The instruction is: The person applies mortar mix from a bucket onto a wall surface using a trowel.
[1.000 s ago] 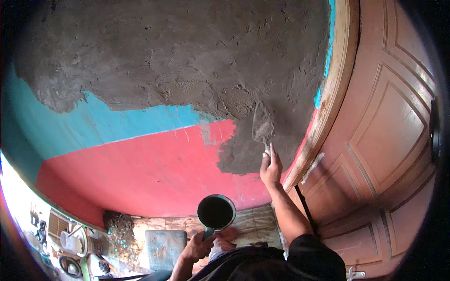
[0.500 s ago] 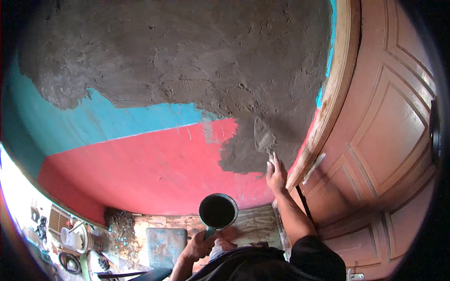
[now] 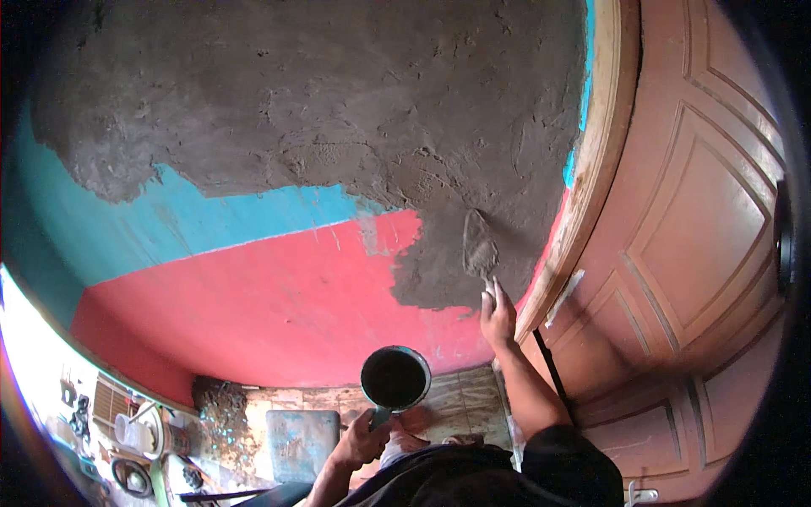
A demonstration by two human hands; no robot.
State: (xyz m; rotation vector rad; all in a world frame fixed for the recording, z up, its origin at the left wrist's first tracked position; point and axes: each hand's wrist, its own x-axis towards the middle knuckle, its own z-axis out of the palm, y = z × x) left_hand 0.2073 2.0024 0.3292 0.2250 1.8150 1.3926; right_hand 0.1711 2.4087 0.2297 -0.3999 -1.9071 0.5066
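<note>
My right hand (image 3: 498, 314) is closed round the handle of a pointed trowel (image 3: 480, 247). Its mortar-coated blade lies at the wet grey plaster (image 3: 448, 270) on the wall, near the door frame; whether it touches cannot be made out. Low in front of my body, my left hand (image 3: 363, 441) grips the handle of a round dark dipper (image 3: 395, 380). The inside of the dipper is dark, and how much mortar it holds is hard to tell. Below the plaster, the wall shows blue paint (image 3: 245, 220) over pink paint (image 3: 253, 304).
A wooden door frame (image 3: 604, 152) and a brown panelled door (image 3: 701, 220) stand to the right. On the tiled floor, a paint-spattered stool (image 3: 302, 444) is left of my legs. Rubble (image 3: 224, 414) lies by the wall, with a white bucket (image 3: 139, 435) and clutter at the lower left.
The trowel blade has shifted slightly right and turned more upright against the plaster. My left hand keeps the dipper in nearly the same place.
</note>
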